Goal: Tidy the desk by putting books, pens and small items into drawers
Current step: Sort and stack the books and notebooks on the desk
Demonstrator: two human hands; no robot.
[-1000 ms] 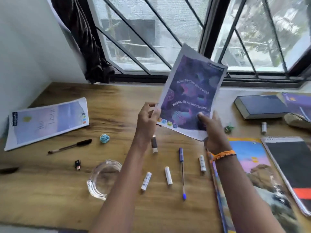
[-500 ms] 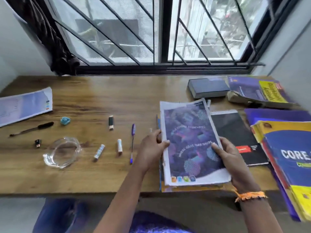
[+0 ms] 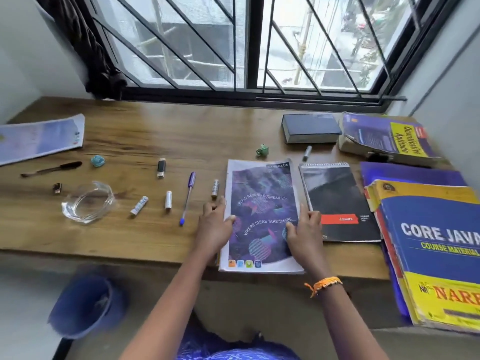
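Purple notebook (image 3: 262,216) flat on desk (image 3: 155,141), long axis toward window, hands gripping its side edges

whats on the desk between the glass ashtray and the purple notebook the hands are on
In the head view, between the glass ashtray and purple notebook: three small white tubes and a blue pen.

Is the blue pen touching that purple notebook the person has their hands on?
Apart. The head view shows bare wood and a small white tube between the blue pen and the purple notebook.
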